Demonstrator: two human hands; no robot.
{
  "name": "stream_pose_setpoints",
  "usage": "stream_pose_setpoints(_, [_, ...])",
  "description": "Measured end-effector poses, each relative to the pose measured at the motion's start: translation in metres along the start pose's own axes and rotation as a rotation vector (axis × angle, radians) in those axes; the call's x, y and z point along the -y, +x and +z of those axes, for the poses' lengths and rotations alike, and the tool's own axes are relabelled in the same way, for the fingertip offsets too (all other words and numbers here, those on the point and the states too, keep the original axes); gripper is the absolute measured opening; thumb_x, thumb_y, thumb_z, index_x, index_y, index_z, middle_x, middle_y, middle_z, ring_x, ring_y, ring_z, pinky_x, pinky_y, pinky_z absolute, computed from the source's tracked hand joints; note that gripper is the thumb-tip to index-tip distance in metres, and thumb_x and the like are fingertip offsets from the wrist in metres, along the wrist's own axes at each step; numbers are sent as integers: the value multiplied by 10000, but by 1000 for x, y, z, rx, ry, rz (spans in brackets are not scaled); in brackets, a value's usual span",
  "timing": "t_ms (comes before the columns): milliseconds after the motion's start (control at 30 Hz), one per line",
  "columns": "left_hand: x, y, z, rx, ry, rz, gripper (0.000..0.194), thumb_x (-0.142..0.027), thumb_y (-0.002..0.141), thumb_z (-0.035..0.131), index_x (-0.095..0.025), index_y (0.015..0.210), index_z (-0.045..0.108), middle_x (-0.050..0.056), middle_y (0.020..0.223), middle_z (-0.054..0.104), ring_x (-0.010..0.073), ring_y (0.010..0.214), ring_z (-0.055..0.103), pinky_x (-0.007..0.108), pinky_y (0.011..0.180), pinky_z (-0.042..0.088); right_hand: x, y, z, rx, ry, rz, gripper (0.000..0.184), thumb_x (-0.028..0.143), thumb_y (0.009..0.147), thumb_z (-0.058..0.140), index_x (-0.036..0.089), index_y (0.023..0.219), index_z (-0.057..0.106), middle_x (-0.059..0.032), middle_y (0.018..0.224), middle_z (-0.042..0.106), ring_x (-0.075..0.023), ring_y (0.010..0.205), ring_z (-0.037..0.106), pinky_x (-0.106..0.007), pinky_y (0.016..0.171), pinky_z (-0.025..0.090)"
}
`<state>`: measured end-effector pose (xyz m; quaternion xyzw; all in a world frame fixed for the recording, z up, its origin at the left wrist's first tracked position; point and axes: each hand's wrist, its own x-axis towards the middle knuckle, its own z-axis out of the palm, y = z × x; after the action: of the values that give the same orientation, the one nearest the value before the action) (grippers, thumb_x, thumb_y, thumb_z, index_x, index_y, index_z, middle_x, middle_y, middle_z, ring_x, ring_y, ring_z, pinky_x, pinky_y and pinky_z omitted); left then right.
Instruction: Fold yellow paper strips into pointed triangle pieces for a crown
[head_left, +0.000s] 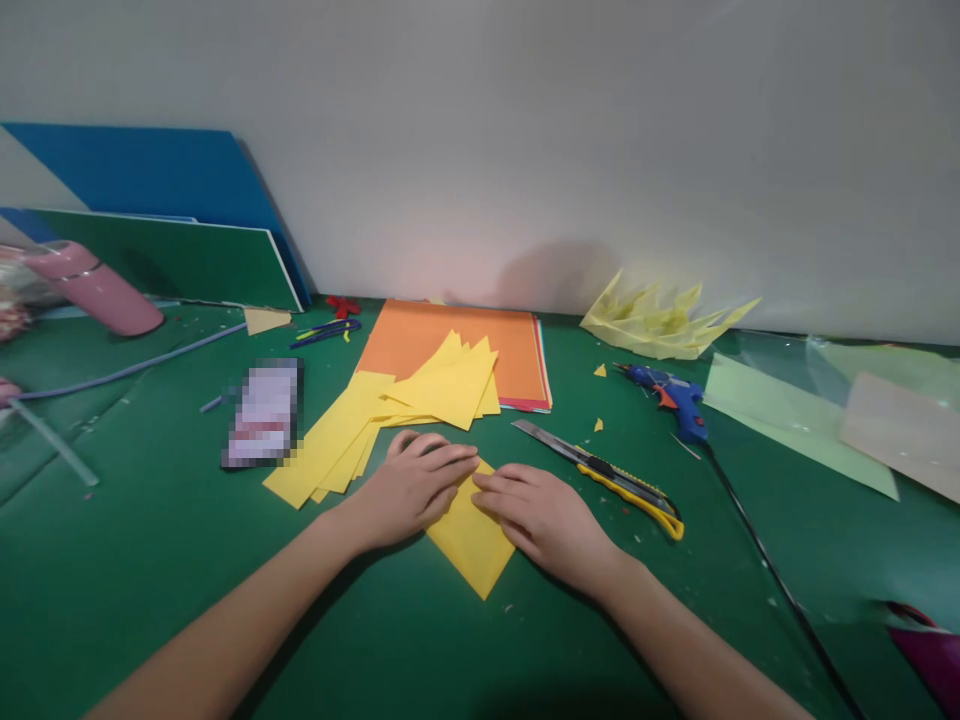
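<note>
A piece of yellow paper (pixel 480 550), folded to a squarish shape, lies on the green table with one corner toward me. My left hand (pixel 412 490) rests on its upper left part, the fingers stretched over the paper and the thumb side low. From the other side my right hand (pixel 544 520) lays its outstretched fingers flat on the upper right part. The fingertips of both hands nearly meet at the top corner and cover it. Just beyond my left hand is a fanned pile of yellow paper strips (pixel 330 455) and folded yellow pointed pieces (pixel 450 385).
Right of my hands lies a yellow utility knife (pixel 607 475), blade out. Farther right are a blue glue gun (pixel 671 395) with its cord and a spiky yellow paper crown shape (pixel 660 320). Orange sheets (pixel 412 335) lie behind; a blurred phone (pixel 262 415) and pink bottle (pixel 97 285) are left.
</note>
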<state>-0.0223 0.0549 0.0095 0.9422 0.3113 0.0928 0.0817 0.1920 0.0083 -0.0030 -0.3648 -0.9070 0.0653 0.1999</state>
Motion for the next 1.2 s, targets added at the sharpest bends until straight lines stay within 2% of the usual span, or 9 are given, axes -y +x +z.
stream_pose_setpoints(233, [-5, 0, 3, -46, 15, -10, 343, -235, 971, 313, -278, 1214, 551, 3, 1259, 602, 205, 1094, 490, 421, 1008, 234, 0, -1, 0, -29, 5, -20, 278, 82, 858, 438, 174, 1041, 627, -79, 1085, 685, -212, 972, 586, -350, 858, 498])
stream_pose_setpoints(400, [-5, -1, 4, -38, 28, -25, 368, -216, 957, 317, -285, 1258, 517, 7, 1283, 582, 216, 1126, 471, 447, 1044, 191, 3, 1, 4, -123, -3, 118, 242, 71, 870, 388, 163, 959, 593, -116, 1039, 664, -227, 909, 578, -377, 821, 502])
stream_pose_setpoints(533, [-6, 0, 3, -50, 26, -33, 366, -208, 946, 337, -299, 1250, 519, -7, 1279, 586, 218, 1143, 466, 451, 1046, 188, 3, 5, 4, -113, -41, 131, 215, 58, 858, 372, 150, 904, 560, -131, 966, 653, -237, 840, 558, -377, 778, 500])
stream_pose_setpoints(767, [-8, 0, 3, -23, 22, -60, 394, -204, 934, 319, -296, 1267, 509, -4, 1291, 574, 228, 1102, 472, 477, 1053, 162, -4, -2, -3, -100, -21, 176, 228, 20, 779, 374, 188, 812, 525, -65, 752, 609, -212, 723, 527, -313, 655, 453])
stream_pose_setpoints(1033, [-13, 2, 3, -11, 71, -68, 454, -146, 846, 354, -280, 1249, 513, 2, 1285, 568, 264, 1105, 448, 499, 1038, 198, -7, -5, -2, -153, 16, 114, 234, 38, 809, 369, 184, 831, 550, -78, 785, 626, -214, 744, 524, -317, 668, 448])
stream_pose_setpoints(1200, [-14, 0, 8, -39, 70, -70, 457, -133, 847, 345, -246, 1263, 495, 16, 1313, 548, 270, 1166, 425, 483, 1018, 227, -7, -3, -5, -85, 100, 101, 110, 224, 888, 511, 162, 954, 573, -90, 913, 645, -224, 820, 540, -359, 751, 462])
